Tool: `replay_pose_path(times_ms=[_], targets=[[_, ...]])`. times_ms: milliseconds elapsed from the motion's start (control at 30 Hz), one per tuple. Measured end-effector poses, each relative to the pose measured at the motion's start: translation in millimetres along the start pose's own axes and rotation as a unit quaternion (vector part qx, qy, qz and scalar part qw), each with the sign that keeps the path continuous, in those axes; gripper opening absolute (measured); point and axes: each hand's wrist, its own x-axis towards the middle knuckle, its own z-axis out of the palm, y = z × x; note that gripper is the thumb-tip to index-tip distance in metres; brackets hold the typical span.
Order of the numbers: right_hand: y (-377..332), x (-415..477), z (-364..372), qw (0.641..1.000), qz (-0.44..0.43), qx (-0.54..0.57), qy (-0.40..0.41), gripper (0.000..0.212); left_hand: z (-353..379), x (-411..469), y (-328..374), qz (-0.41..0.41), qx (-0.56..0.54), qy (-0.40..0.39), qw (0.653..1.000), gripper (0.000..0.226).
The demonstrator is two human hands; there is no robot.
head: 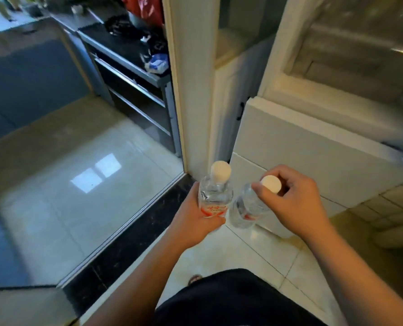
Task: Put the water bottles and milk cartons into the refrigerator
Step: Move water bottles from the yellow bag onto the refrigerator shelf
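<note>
Water bottles (215, 196) mid-carry: left hand (195, 217) curls round the left bottle (215, 198), right hand (294, 201) pinches the cap (270, 183) of the right bottle (245, 208); next, shelve both in what's probably the refrigerator (313, 137).

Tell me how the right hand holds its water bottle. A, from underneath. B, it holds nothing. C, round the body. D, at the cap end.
D: the right hand pinches its bottle at the white cap, with the body tilted below it, while the left hand grips the other bottle round its body.
</note>
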Motion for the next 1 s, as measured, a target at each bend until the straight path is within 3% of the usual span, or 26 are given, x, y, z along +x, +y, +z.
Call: replay_pose_path(times_ms=[200,400,1000], targets=[[2.9,37.6,-30.3,0.990,0.032,-0.018,0.133,0.017,11.2,85.2,34.8,0.041,0.010,-0.094,0.995,0.073],[4.7,95.0,-77.2,0.973,0.028,-0.037,0.226,0.022,41.8,169.4,91.9,0.092,0.020,-0.160,0.983,0.062],[-6.8,334.0,-261.1,0.890,-0.130,-0.016,0.437,0.020,134.3,394.9,350.2,0.273,-0.052,-0.165,0.947,0.087]])
